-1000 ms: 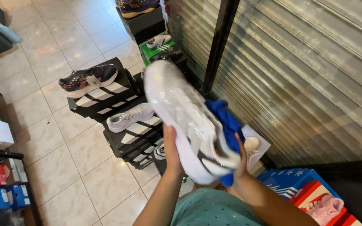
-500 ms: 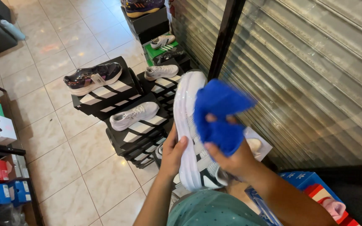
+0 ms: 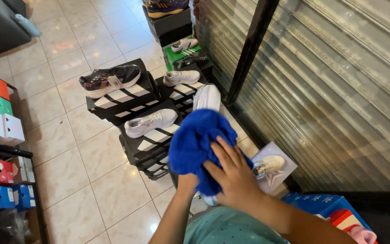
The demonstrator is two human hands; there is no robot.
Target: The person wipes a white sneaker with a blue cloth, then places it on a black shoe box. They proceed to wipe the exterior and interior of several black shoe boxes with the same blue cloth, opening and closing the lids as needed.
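A pale tiled floor (image 3: 68, 149) fills the left and centre of the frame. Stacked black shoe boxes (image 3: 123, 97) with white stripes stand on it at centre, a blue box (image 3: 314, 203) at lower right, and a dark shelf rack (image 3: 5, 153) along the left edge.

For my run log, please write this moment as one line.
right hand: presses blue cloth on white shoe | left hand: hidden under cloth, supports shoe
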